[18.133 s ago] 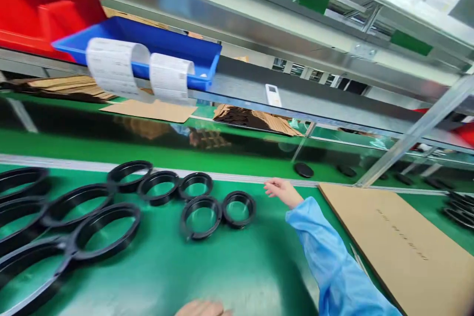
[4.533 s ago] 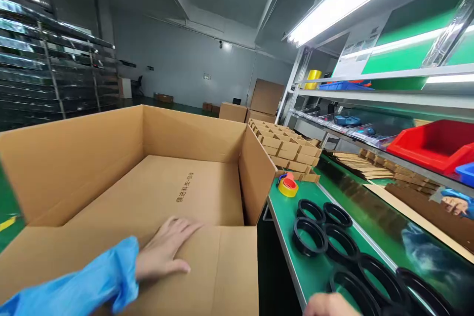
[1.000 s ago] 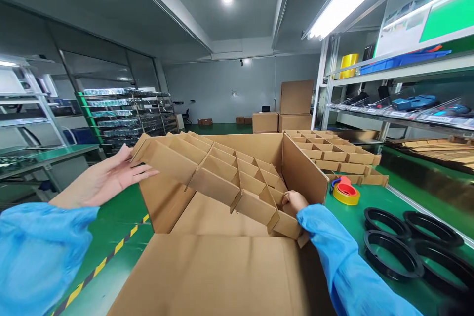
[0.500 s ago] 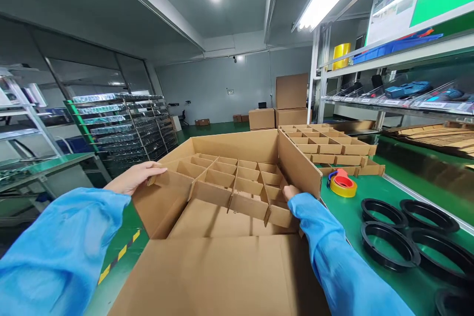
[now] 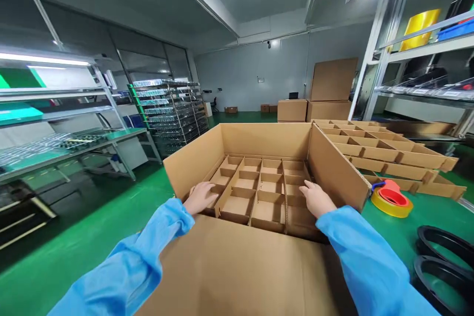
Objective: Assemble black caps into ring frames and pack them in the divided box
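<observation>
A cardboard divider (image 5: 253, 192) with a grid of square compartments sits inside an open cardboard box (image 5: 264, 139). It lies roughly level, low between the box walls. My left hand (image 5: 202, 197) is at the divider's near left corner, its fingers closed over the edge beside the left wall. At the right edge, my right hand (image 5: 316, 198) holds the divider with thumb and fingers, close to the right wall. Some fingertips are hidden by the cardboard. The box's near flap (image 5: 237, 266) folds out toward me.
More cardboard dividers (image 5: 388, 150) are stacked right of the box. A yellow tape roll in a red dispenser (image 5: 392, 200) and black rings (image 5: 444, 261) lie on the green table. Behind stand a tray rack (image 5: 170, 113) and cartons (image 5: 329, 89); a workbench (image 5: 74, 145) is at left.
The tilted divider has come down level inside the box. My left hand has moved from the left flap onto the divider. My right hand stays at its right edge. The view has turned left.
</observation>
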Motion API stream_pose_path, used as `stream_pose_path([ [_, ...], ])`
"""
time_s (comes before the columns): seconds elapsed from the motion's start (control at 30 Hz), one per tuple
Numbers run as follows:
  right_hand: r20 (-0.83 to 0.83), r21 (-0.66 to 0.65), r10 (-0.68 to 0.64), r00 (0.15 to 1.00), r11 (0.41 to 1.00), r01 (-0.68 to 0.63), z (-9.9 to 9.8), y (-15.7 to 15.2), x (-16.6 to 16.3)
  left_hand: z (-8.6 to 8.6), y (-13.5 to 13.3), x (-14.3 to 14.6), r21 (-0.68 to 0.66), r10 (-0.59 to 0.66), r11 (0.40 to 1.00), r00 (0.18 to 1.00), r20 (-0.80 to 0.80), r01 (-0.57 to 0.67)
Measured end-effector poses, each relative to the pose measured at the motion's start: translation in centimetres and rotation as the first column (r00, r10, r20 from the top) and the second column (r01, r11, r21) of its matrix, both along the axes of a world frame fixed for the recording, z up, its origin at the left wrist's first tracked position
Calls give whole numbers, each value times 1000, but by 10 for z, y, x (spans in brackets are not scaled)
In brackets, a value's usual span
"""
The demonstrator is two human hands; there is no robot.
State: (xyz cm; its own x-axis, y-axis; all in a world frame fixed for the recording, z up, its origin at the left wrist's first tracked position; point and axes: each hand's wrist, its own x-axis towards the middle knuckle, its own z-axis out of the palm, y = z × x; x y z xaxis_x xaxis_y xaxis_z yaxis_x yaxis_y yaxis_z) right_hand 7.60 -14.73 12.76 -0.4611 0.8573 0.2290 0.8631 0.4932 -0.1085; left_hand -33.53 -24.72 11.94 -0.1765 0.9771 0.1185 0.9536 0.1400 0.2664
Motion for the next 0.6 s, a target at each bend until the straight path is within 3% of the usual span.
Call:
stream_pose_path([
  [0.17,111,-73,180,977,982,-172,-40,-45,33,-26,-11,26,-154,-126,980,992,19,127],
  [0.37,21,-280,108,994,955,-98,-91,-28,56,-45,12,27,-391,-196,897,978,64,206],
  [0.5,-61,-347,126,990,928,-139,-96,-20,50,-45,17,25,-496,-202,841,976,84,217],
  [0.6,-129,-340,51,990,936,-92,-84,-29,47,-40,11,30,-472,-191,860,980,57,195],
])
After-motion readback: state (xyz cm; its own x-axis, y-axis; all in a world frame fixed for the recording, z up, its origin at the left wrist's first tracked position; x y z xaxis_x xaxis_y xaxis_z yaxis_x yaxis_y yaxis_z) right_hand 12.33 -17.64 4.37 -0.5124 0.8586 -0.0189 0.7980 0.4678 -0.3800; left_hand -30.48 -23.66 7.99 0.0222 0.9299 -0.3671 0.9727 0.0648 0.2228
